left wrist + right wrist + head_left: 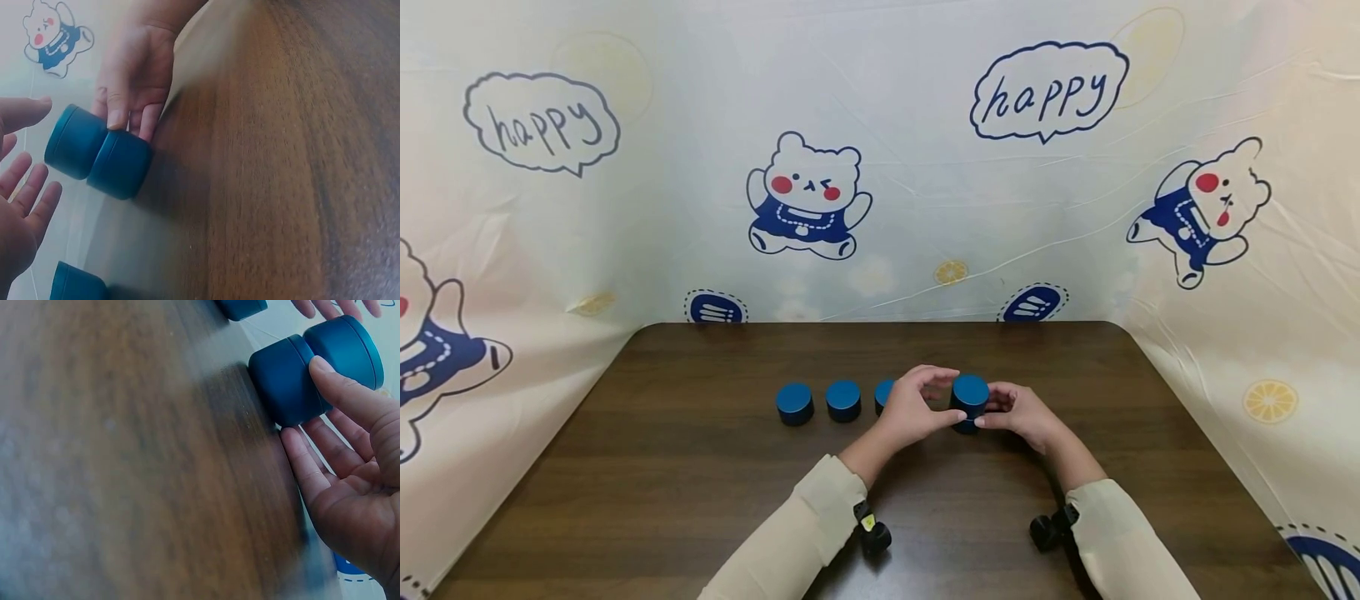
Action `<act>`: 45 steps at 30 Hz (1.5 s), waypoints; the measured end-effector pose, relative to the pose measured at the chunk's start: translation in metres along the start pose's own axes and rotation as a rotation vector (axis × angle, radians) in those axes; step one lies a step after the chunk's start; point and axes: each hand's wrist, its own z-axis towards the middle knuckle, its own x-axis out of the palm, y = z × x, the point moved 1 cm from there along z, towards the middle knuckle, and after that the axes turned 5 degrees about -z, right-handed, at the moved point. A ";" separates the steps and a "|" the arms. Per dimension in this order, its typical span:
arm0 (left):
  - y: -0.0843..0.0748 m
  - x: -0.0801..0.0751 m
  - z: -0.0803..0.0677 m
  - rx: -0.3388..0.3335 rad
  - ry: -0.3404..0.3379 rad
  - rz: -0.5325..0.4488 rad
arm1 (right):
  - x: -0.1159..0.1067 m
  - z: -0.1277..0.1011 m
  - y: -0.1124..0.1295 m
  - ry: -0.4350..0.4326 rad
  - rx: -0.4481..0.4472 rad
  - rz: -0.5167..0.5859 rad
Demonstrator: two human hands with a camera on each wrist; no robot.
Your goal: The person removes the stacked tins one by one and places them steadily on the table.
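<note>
Two round blue lidded tins stand one on the other in front of me. The upper tin (970, 390) sits on the lower tin (275, 381), which is mostly hidden in the head view. My right hand (1026, 417) holds the stack from the right, its thumb at the seam between the tins and its fingers behind them. On the other side, my left hand (910, 410) is spread around the upper tin. The left wrist view shows a gap between that hand's thumb and fingers (39, 212) and the tin.
Left of the stack, more blue tins stand in a row: a far left tin (794, 405), a middle tin (843, 402) and another tin (883, 397) partly covered by my left hand. All are on a brown wooden table (662, 483). A printed cloth (910, 100) hangs behind it.
</note>
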 end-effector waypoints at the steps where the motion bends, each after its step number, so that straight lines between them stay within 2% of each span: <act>1: 0.000 0.001 0.001 0.002 0.000 0.002 | 0.000 0.000 0.000 0.002 -0.002 0.002; 9: 0.001 0.007 0.007 0.012 -0.004 0.043 | 0.001 0.000 0.001 0.005 -0.018 0.021; 17: 0.005 0.013 0.012 -0.027 -0.014 0.065 | 0.000 0.001 0.000 0.008 -0.007 0.018; 29: 0.009 0.021 0.017 -0.094 -0.021 0.047 | 0.000 0.000 0.001 0.030 -0.028 0.044; 45: 0.009 0.017 0.013 -0.081 -0.031 -0.001 | 0.000 0.001 -0.001 0.029 -0.039 0.042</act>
